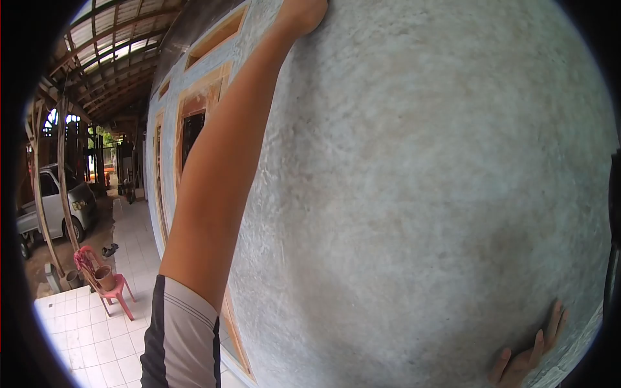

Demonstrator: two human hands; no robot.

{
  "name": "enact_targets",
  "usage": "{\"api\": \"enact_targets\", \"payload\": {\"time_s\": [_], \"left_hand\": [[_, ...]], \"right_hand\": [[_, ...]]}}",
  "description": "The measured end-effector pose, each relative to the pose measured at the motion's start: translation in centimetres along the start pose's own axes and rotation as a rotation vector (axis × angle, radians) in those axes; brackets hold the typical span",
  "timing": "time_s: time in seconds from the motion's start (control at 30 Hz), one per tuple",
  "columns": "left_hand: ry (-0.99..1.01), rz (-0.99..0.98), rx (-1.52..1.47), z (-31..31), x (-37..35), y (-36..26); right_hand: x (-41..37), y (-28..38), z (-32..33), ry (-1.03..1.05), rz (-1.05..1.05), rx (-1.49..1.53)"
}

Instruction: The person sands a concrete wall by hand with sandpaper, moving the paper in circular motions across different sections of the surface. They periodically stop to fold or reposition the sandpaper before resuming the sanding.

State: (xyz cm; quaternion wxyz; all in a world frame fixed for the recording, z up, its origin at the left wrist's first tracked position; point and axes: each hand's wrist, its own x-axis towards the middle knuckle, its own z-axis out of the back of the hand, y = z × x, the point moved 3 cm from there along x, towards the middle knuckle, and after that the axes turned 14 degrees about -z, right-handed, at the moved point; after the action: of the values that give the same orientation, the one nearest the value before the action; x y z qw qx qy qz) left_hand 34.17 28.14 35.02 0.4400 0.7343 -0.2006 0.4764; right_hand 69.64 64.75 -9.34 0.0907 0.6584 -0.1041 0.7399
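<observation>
A grey, plastered wall [414,181] with a mottled, slightly rough surface takes up most of the view. My left arm stretches steeply upward across it, and my left hand [305,14] is against or close to the wall at the top edge. Its fingers are out of sight, so whatever it may hold is hidden. Low on the right, my right hand [527,355] rests on the wall with its fingers apart and nothing visible in them.
Wooden window and door frames [202,90] line the wall on the left. A red plastic chair [115,288] bearing a brown pot [105,278] stands on the white tiled floor [97,336]. Farther back are wooden posts [66,181] and a silver vehicle [77,197] under a roof.
</observation>
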Motion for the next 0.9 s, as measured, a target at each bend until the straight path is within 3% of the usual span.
{"api": "enact_targets", "payload": {"time_s": [0.03,0.1,0.13,0.17,0.23,0.27,0.3,0.37,0.4,0.5,0.53,0.63,0.67,0.7,0.77,0.83,0.9], "left_hand": [[-0.011,-0.005,0.004,0.4,0.9,1.0],[0.088,0.49,0.008,1.3,0.9,3.6],[0.098,0.599,-0.025,0.8,1.7,3.9],[0.101,0.598,-0.024,0.0,1.7,3.1],[0.041,0.248,0.067,-0.4,1.6,0.9],[0.023,0.194,0.056,-0.4,0.7,0.6],[0.014,0.188,0.058,-0.7,0.8,2.6],[0.02,0.463,0.093,-0.5,0.8,7.0],[0.102,0.535,0.052,0.6,1.0,5.5],[0.14,0.457,0.064,0.6,0.6,2.6],[-0.044,0.263,0.116,-0.6,-0.6,3.8],[-0.095,0.316,0.228,-0.3,-2.1,7.9],[0.14,0.512,0.151,1.1,-1.3,9.1],[0.206,0.61,0.131,2.7,-1.1,5.5],[0.051,0.454,0.141,-0.5,-0.3,8.6],[0.056,0.327,0.097,0.5,0.1,0.7],[-0.033,0.229,0.125,-0.8,0.5,3.5]], "right_hand": [[0.0,0.0,0.0,-0.007,0.003,0.001],[0.0,0.1,0.0,0.01,0.018,0.002],[0.1,0.2,0.1,0.006,0.015,0.0],[0.2,0.3,0.2,0.03,0.004,-0.007],[0.4,0.3,-0.1,0.041,0.002,-0.009],[0.4,0.2,-0.2,-0.027,0.037,0.036],[0.4,0.2,-0.2,-0.095,0.069,0.078],[0.9,0.4,-0.1,-0.114,0.073,0.069],[0.9,0.5,0.1,-0.121,0.074,0.061],[-0.2,-1.1,-0.4,-0.096,0.023,0.036],[-0.1,-0.9,-0.6,-0.107,0.03,0.037],[1.0,0.8,-0.5,-0.223,0.079,0.095],[1.0,0.8,-0.3,-0.208,0.075,0.092],[0.9,0.8,-0.2,-0.198,0.063,0.088],[0.7,0.8,-0.2,-0.169,0.044,0.097],[0.8,0.5,-0.4,-0.149,0.052,0.106],[0.4,0.1,-0.5,-0.151,0.043,0.108]]}}
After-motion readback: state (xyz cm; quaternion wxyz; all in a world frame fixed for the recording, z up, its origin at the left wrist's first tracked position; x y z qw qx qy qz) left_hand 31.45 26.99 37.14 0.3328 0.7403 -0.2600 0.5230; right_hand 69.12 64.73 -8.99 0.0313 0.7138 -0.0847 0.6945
